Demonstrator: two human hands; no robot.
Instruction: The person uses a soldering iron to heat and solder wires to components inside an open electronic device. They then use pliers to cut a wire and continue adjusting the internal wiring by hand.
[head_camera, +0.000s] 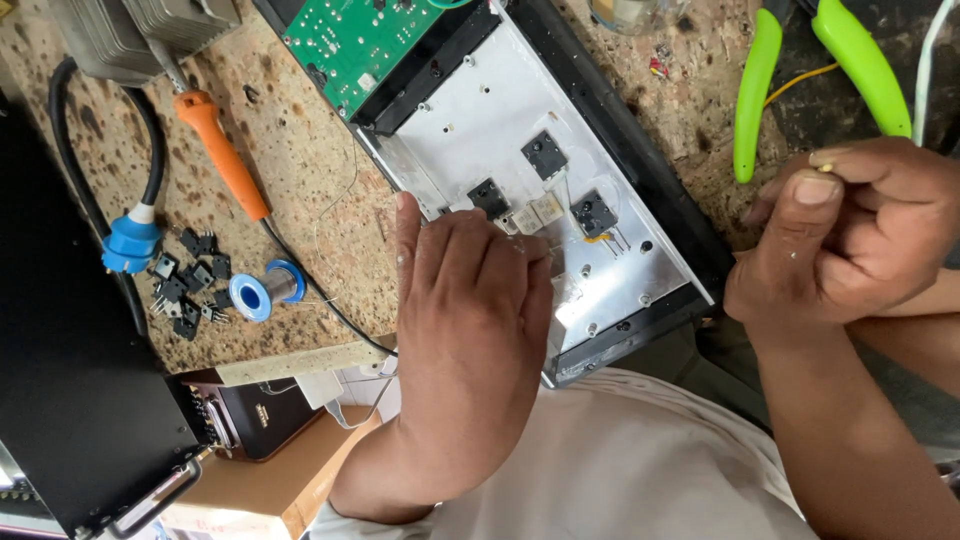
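Metal plate, pale grey, black-framed, carrying three black square transistors, lying tilted on speckled bench beside green circuit board; left hand flat on lower edge, fingers together; right hand pinching small yellowish part near green-handled pliers.

The worktop is tan stone speckled with dark brown. On it lies a soldering iron with an orange handle, a solder spool with blue rims and black transistors with grey legs. The metal plate is pale silver, carrying black square parts, beside a green circuit board. The pliers have lime-green grips. The plug is blue and white.
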